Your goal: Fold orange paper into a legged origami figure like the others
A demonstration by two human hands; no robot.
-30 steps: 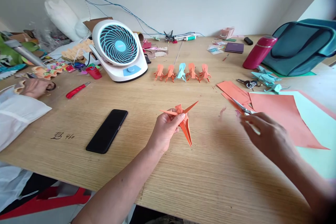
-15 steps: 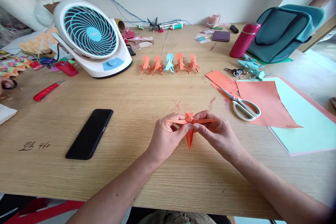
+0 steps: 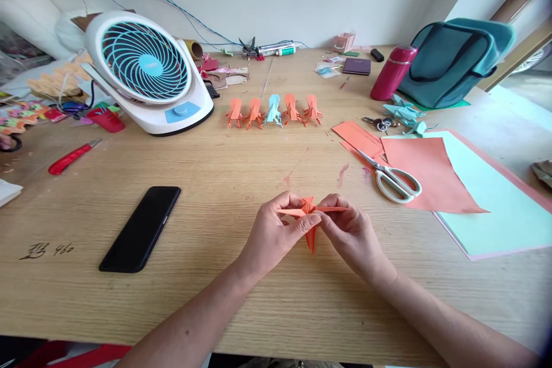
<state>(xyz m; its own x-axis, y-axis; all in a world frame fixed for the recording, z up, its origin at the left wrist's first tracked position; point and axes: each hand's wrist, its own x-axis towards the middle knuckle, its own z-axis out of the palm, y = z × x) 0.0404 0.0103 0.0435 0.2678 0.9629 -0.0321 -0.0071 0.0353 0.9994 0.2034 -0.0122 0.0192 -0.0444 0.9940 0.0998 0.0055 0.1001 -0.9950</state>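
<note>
An orange origami figure is pinched between both hands above the near middle of the table. Its two thin points stretch out sideways and a longer point hangs toward me. My left hand grips its left side, thumb pressed at the folded centre. On the other side my right hand pinches it too, thumb and fingertips beside the centre. The fingers partly cover the folds. Beyond the hands stands a row of several finished paper figures, orange ones such as this paper figure and a light blue paper figure in the middle.
White-handled scissors lie on orange paper at the right, over pale green sheets. A black phone and a red utility knife are at left. A fan, a pink bottle and a teal bag stand farther back.
The view has shifted slightly, so the table's things appear a little lower and farther left. Both hands still hold the orange figure, whose near point has tilted slightly.
</note>
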